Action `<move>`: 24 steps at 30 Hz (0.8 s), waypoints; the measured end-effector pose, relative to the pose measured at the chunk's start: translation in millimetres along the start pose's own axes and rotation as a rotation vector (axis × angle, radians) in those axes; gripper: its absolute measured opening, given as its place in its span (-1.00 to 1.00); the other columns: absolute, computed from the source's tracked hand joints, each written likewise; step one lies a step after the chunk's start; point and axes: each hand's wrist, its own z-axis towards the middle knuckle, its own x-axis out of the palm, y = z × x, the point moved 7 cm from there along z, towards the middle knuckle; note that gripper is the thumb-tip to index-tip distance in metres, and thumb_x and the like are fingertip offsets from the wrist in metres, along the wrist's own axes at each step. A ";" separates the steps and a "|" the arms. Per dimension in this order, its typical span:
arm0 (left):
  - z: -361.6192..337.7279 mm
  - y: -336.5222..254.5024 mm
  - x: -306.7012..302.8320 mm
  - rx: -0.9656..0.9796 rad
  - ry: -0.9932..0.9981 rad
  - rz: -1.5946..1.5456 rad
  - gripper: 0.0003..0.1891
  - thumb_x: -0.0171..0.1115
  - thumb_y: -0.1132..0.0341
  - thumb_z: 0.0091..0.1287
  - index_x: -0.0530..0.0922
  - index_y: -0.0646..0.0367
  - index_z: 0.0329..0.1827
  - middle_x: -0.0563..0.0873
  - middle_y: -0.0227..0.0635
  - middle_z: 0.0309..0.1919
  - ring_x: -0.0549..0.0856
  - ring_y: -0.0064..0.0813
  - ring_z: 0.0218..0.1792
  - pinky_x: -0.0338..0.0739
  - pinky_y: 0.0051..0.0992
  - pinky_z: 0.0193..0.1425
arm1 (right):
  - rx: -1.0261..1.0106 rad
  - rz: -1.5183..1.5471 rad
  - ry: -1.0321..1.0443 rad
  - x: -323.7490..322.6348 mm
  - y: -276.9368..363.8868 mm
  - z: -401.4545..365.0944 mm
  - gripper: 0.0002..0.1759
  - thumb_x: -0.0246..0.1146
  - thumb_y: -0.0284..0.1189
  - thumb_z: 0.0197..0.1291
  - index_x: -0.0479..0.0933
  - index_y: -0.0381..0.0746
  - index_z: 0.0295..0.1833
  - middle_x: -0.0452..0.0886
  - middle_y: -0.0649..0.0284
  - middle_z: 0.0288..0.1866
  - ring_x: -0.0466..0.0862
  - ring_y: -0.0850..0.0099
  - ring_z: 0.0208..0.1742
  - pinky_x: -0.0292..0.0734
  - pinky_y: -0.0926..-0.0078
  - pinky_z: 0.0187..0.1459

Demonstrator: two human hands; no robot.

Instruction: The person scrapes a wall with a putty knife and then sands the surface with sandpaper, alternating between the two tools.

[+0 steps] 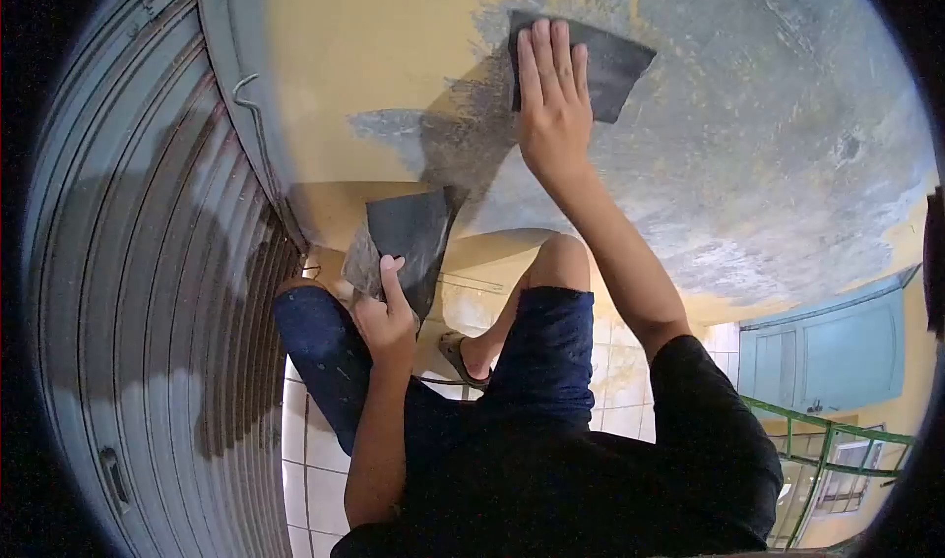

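On the upper wall, my right hand (554,100) holds a dark grey sheet of sandpaper (612,71) flat against the patchy surface. Its fingers lie straight and side by side over the sheet's left part; the thumb is hidden. Lower down, near my knee, my left hand (387,317) is closed on another piece of sandpaper (406,225), thumb on top. That piece is bent, with a dark face and a paler, worn-looking flap at its left. Most of the left fingers are hidden behind it.
The yellow wall (364,66) has a broad scraped grey area (748,145). A ribbed metal shutter (148,263) stands close on the left, with a bent wire hook (251,100) beside it. At the right are a light blue cabinet (837,346) and a green metal frame (822,450). White tiles (325,450) cover the floor.
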 end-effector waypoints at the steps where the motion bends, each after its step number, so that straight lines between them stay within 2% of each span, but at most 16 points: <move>1: -1.5 0.7 1.2 0.002 0.003 -0.004 -0.61 0.18 0.17 0.66 0.81 0.37 -0.04 0.87 0.05 -0.14 0.83 0.08 -0.07 0.63 -0.14 0.09 | 0.016 0.005 0.008 0.5 -0.7 -6.6 -0.38 0.10 -0.66 0.38 0.44 -0.38 0.57 0.42 -0.07 0.65 0.34 -0.05 0.71 0.21 -0.18 0.65; 3: 2.0 5.9 6.0 -0.176 0.055 -0.056 -0.60 0.18 0.16 0.67 0.80 0.37 -0.03 0.87 0.06 -0.14 0.83 0.07 -0.06 0.63 -0.14 0.10 | 0.010 -0.058 0.028 4.2 -5.3 -41.9 -0.39 0.11 -0.59 0.37 0.45 -0.43 0.54 0.40 -0.07 0.67 0.33 -0.02 0.72 0.21 -0.13 0.66; 4: 2.4 2.1 6.1 -0.173 0.055 -0.057 -0.60 0.18 0.16 0.67 0.80 0.37 -0.03 0.87 0.06 -0.14 0.83 0.07 -0.06 0.63 -0.14 0.10 | 0.007 -0.050 0.072 6.2 -8.0 -59.5 -0.38 0.11 -0.59 0.37 0.45 -0.44 0.54 0.40 -0.08 0.67 0.33 -0.02 0.72 0.20 -0.14 0.66; 7: 5.4 -5.0 4.6 -0.160 0.058 -0.030 -0.58 0.17 0.14 0.68 0.80 0.37 -0.02 0.87 0.06 -0.12 0.83 0.06 -0.05 0.62 -0.15 0.12 | 0.004 -0.050 0.116 9.1 -11.1 -47.6 -0.39 0.11 -0.58 0.36 0.45 -0.44 0.53 0.41 -0.08 0.66 0.33 -0.02 0.72 0.18 -0.14 0.67; 10: -3.1 -0.3 8.0 -0.167 0.075 -0.022 -0.56 0.15 0.12 0.68 0.81 0.37 -0.02 0.87 0.07 -0.10 0.82 0.05 -0.03 0.62 -0.15 0.13 | 0.005 -0.037 -0.023 -8.4 0.5 16.2 -0.39 0.13 -0.57 0.34 0.47 -0.43 0.52 0.46 -0.08 0.61 0.37 -0.02 0.69 0.21 -0.13 0.66; 13: -3.8 -0.3 11.3 -0.053 0.041 -0.022 -0.55 0.15 0.10 0.68 0.81 0.38 -0.03 0.86 0.08 -0.09 0.82 0.05 -0.03 0.62 -0.15 0.13 | 0.006 -0.052 -0.036 -2.5 1.0 6.7 -0.39 0.13 -0.57 0.34 0.47 -0.43 0.52 0.47 -0.08 0.61 0.37 -0.01 0.69 0.21 -0.13 0.66; 16: -0.8 -2.3 9.8 -0.174 0.076 -0.045 -0.55 0.17 0.10 0.68 0.81 0.38 -0.05 0.87 0.07 -0.10 0.82 0.06 -0.03 0.62 -0.16 0.13 | 0.015 -0.046 0.048 7.3 -2.6 -52.3 -0.39 0.12 -0.59 0.34 0.48 -0.43 0.52 0.46 -0.07 0.62 0.36 0.00 0.70 0.20 -0.12 0.67; 18: -0.2 -1.3 8.1 -0.254 0.081 -0.035 -0.56 0.18 0.11 0.67 0.81 0.38 -0.06 0.87 0.06 -0.11 0.82 0.05 -0.03 0.62 -0.17 0.13 | 0.009 -0.043 0.097 6.5 -3.3 -56.7 -0.38 0.13 -0.60 0.33 0.48 -0.42 0.52 0.45 -0.07 0.63 0.36 0.01 0.71 0.21 -0.12 0.66; 22: -0.4 2.9 6.1 -0.177 0.048 -0.064 -0.56 0.18 0.11 0.67 0.81 0.38 -0.06 0.87 0.05 -0.11 0.82 0.04 -0.04 0.61 -0.17 0.14 | 0.005 -0.033 -0.026 -3.8 1.6 13.1 -0.39 0.13 -0.56 0.33 0.48 -0.42 0.51 0.44 -0.06 0.64 0.36 0.00 0.70 0.22 -0.10 0.66; 24: -1.2 -1.7 4.1 -0.119 0.065 -0.091 -0.56 0.18 0.10 0.68 0.81 0.38 -0.05 0.87 0.04 -0.11 0.82 0.02 -0.04 0.61 -0.18 0.14 | 0.006 -0.045 -0.024 -0.7 1.7 9.5 -0.39 0.12 -0.56 0.34 0.48 -0.42 0.51 0.44 -0.06 0.64 0.36 0.00 0.70 0.22 -0.10 0.66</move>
